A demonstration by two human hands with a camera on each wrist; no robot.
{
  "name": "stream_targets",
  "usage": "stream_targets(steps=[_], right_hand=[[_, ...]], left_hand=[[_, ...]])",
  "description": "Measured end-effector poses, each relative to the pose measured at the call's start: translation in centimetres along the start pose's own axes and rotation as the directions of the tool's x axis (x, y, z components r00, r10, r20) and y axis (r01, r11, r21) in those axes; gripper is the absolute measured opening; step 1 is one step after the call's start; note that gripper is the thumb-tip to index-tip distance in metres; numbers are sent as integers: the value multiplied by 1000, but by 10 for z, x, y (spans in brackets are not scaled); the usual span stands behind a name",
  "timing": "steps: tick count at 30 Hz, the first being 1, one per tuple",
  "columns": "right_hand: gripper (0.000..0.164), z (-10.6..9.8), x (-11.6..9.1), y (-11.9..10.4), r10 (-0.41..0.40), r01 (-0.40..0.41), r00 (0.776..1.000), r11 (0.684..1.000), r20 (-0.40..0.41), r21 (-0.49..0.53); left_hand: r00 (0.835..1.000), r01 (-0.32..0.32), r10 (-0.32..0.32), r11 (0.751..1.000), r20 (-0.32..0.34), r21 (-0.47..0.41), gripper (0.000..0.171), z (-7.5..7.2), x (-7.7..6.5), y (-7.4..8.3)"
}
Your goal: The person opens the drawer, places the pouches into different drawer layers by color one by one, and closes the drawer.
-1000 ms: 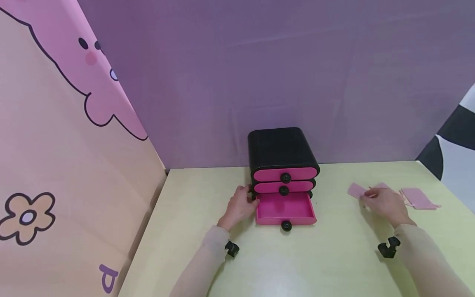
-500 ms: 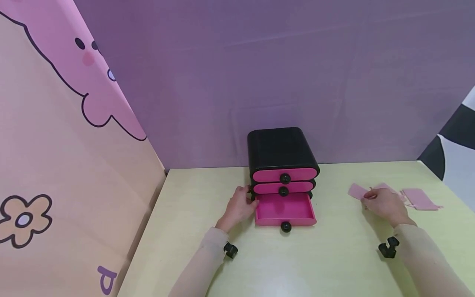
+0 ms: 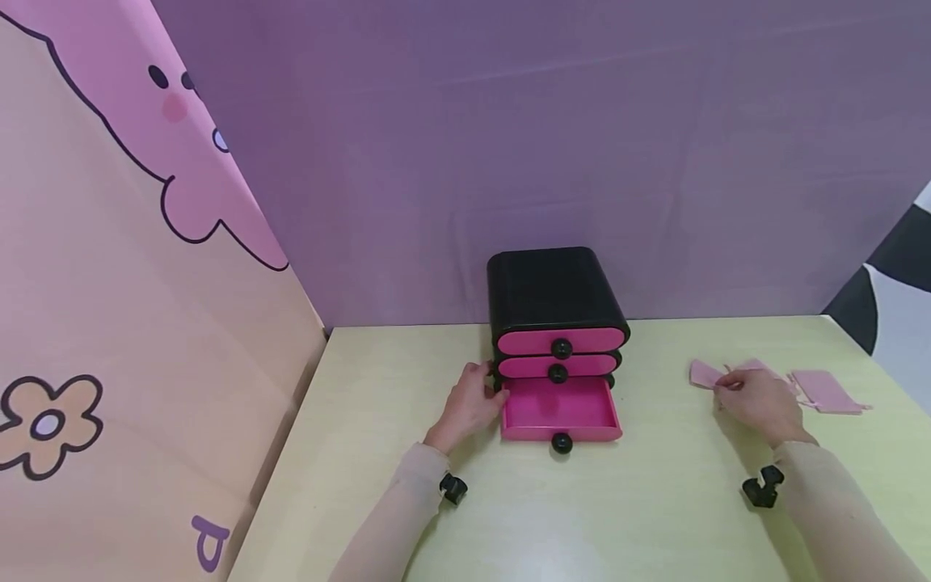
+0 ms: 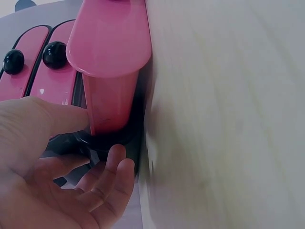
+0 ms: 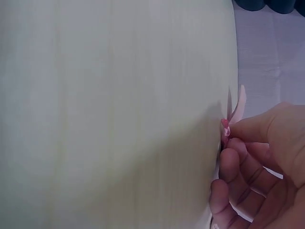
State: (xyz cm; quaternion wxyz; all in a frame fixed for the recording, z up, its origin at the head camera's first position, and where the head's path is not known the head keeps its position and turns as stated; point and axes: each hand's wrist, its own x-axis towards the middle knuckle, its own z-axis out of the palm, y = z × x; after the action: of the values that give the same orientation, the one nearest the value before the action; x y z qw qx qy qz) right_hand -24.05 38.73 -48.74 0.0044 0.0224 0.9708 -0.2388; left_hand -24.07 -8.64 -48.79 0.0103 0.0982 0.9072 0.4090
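Note:
A small black cabinet (image 3: 549, 287) with pink drawers and round black knobs stands at the back of the table. Its lowest drawer (image 3: 560, 404) is pulled out, and nothing lies in it. At the cabinet's left side, my left hand (image 3: 468, 408) holds the front edge, the thumb against the drawer's side and the fingers curled by the black casing. To the right, my right hand (image 3: 760, 402) pinches a small pink drawstring pouch (image 3: 704, 374) between thumb and fingertips, partly hiding it. Behind that hand another pink pouch (image 3: 756, 365) shows in part.
A further pink pouch (image 3: 829, 392) lies flat to the right of my right hand. The pale wooden table (image 3: 582, 517) meets a purple cloth wall (image 3: 553, 145) behind the cabinet. A printed panel (image 3: 131, 307) stands along the left edge.
My right hand and the pouch in its fingers have shifted very slightly to the right. The left hand, cabinet and pulled-out drawer stay as they were.

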Motion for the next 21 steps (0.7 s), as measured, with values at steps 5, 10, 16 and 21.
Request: stream_targets(steps=[5, 10, 16, 21], right_hand=[[36, 1, 0, 4, -13, 13, 1000, 1000, -4, -6], [35, 1, -2, 5, -7, 7, 1000, 1000, -6, -22], [37, 2, -5, 6, -12, 12, 1000, 1000, -14, -29], [36, 3, -4, 8, -30, 30, 1000, 999, 3, -30]], left_hand=[[1000, 0, 0, 1000, 1, -18, 62, 0, -1, 0], [1000, 8, -8, 1000, 11, -27, 63, 0, -2, 0], [1000, 18, -17, 1000, 14, -18, 63, 1, -2, -1], [1000, 11, -11, 1000, 5, -18, 62, 0, -1, 0]])
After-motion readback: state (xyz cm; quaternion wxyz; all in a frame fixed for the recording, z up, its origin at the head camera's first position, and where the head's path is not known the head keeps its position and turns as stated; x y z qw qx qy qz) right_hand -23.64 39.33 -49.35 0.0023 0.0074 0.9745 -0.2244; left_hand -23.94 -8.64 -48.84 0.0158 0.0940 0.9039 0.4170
